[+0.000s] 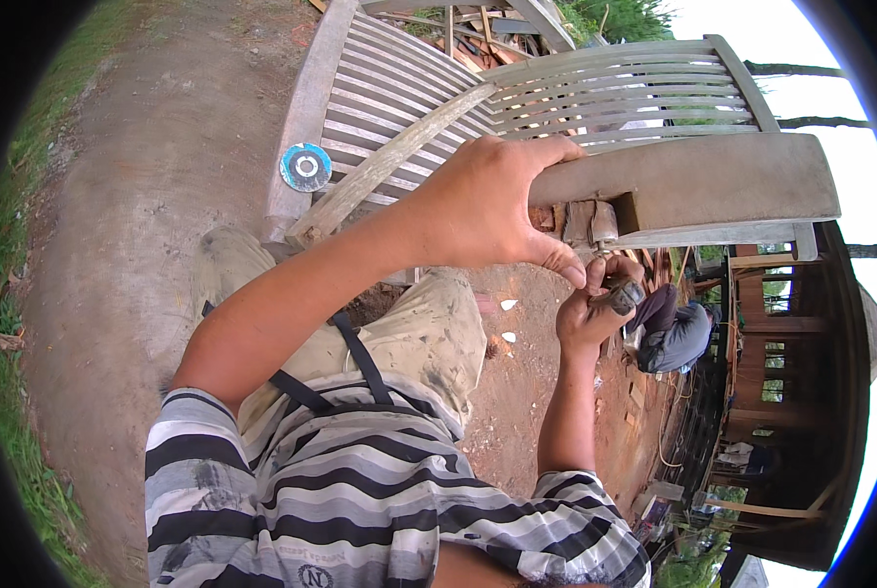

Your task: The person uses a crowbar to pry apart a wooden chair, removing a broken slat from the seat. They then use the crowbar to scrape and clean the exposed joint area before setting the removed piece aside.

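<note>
Dirt ground (pixel 145 206) spreads around the chair, with grass (pixel 17 421) bordering it far to the left. A dark building (pixel 786 333) stands well to the chair's right, and a heap of scrap wood (pixel 517 25) lies just beyond the chair.

The chair (pixel 304 93) itself, your workpiece, is right in front of you: pale, weathered wood, with two slatted panels (pixel 644 93) meeting at an angle. Another person (pixel 676 335) in a grey top is bent low on the ground, well past the chair's right side.

A rough wooden bar (pixel 389 162) slants across the chair's slats, from its left rail up to the corner where the panels meet. The chair's thick arm (pixel 713 181) juts out to the right, nearest you.

Your left hand (pixel 492 201) is spread wide at the near end of the chair's arm, fingers over its top and thumb stretched below; you cannot tell how firmly it grips. Your right hand (pixel 600 309), below the chair's arm, is closed around a dark, rounded tool (pixel 626 295). The two hands nearly meet at your left thumb; whether they touch is unclear.

A blue disc (pixel 305 168) lies flat on the chair's left rail. A worn, brownish roll (pixel 581 223) on a short shaft sits just above your right fingers, under the chair's arm. White scraps (pixel 508 305) dot the dirt below the chair.
</note>
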### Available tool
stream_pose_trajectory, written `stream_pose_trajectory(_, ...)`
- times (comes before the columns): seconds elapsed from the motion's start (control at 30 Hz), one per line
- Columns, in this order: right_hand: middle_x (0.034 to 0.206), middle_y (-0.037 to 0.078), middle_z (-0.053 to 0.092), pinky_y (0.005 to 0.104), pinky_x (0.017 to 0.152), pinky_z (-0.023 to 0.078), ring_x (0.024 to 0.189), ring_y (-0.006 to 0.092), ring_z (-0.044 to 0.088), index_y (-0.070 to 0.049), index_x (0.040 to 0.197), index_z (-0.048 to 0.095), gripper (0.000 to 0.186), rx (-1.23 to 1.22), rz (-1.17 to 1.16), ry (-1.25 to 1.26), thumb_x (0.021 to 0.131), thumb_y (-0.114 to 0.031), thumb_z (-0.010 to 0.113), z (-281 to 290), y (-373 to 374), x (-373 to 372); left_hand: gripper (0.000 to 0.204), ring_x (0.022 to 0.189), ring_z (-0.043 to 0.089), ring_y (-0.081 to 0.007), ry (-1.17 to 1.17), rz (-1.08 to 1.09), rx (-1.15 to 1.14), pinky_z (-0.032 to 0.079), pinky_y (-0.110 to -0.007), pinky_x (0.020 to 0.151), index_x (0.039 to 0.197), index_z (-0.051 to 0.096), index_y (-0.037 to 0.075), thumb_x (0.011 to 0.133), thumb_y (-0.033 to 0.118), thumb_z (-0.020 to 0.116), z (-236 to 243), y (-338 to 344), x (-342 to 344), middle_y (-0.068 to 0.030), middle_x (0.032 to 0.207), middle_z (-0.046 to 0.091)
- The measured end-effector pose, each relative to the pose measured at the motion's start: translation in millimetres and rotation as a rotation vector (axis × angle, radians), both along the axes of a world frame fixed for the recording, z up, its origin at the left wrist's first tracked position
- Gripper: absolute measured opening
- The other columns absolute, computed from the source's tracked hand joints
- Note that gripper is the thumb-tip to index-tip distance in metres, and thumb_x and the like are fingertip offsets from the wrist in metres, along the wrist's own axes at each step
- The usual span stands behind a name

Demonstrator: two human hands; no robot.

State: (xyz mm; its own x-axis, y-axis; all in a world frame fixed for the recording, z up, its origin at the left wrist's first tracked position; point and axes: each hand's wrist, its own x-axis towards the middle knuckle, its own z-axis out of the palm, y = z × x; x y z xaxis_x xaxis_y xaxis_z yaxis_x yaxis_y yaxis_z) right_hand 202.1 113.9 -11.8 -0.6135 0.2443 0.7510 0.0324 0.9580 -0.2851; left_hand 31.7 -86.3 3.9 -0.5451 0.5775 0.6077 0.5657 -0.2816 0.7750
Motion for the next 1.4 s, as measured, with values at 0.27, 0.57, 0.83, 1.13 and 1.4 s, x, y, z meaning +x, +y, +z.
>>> stream_pose_trajectory(0.27, 0.105, 0.012, 0.07, 0.0269, 0.056, 0.046, 0.068, 0.013, 0.062, 0.001, 0.118, 0.064, 0.035, -0.342, 0.123, -0.526, 0.113, -0.029, 0.047, 37, -18, 25, 0.102, 0.103, 0.074, -0.0326, -0.031, -0.047, -0.069, 0.056, -0.04, 0.095, 0.135, 0.06, -0.005, 0.058, 0.049, 0.099, 0, 6, 2, -0.0234, 0.111, 0.074)
stream_pose_trajectory(0.57, 0.148, 0.023, 0.048, 0.0436, 0.11, 0.045, 0.137, 0.0347, 0.052, 0.002, 0.153, 0.039, 0.056, -0.002, -0.054, -0.321, 0.099, 0.004, 0.054, 28, -9, 29, 0.097, 0.112, 0.072, -0.0307, -0.033, -0.048, -0.101, 0.054, -0.038, 0.099, 0.137, 0.059, -0.006, 0.061, 0.038, 0.1, 5, 3, 5, -0.0237, 0.12, 0.072)
stream_pose_trajectory(0.83, 0.155, 0.028, 0.028, 0.0541, 0.106, 0.045, 0.141, 0.0473, 0.039, -0.009, 0.151, 0.035, 0.07, 0.588, -0.032, 0.12, 0.091, -0.006, 0.071, 43, 0, -7, 0.1, 0.113, 0.071, -0.0318, -0.071, -0.088, -0.115, 0.054, -0.039, 0.1, 0.137, 0.059, -0.005, 0.059, 0.042, 0.1, 6, 3, 5, -0.0243, 0.122, 0.072)
stream_pose_trajectory(1.13, 0.145, 0.024, 0.042, 0.0461, 0.093, 0.042, 0.12, 0.0367, 0.05, -0.01, 0.137, 0.045, 0.055, 0.782, -0.218, 0.241, 0.09, -0.006, 0.073, 38, 11, -21, 0.104, 0.107, 0.073, -0.03, -0.077, -0.094, -0.082, 0.055, -0.038, 0.096, 0.136, 0.06, -0.004, 0.056, 0.048, 0.1, 6, -3, 3, -0.0226, 0.118, 0.073)
stream_pose_trajectory(1.4, 0.133, 0.019, 0.052, 0.0432, 0.087, 0.031, 0.117, 0.0322, 0.049, -0.011, 0.13, 0.049, 0.051, 0.837, -0.306, 0.274, 0.086, -0.011, 0.074, 46, -1, -32, 0.1, 0.09, 0.076, -0.0309, -0.02, -0.05, -0.022, 0.058, -0.039, 0.087, 0.129, 0.063, -0.005, 0.056, 0.054, 0.098, 0, 3, 3, -0.0216, 0.103, 0.075)
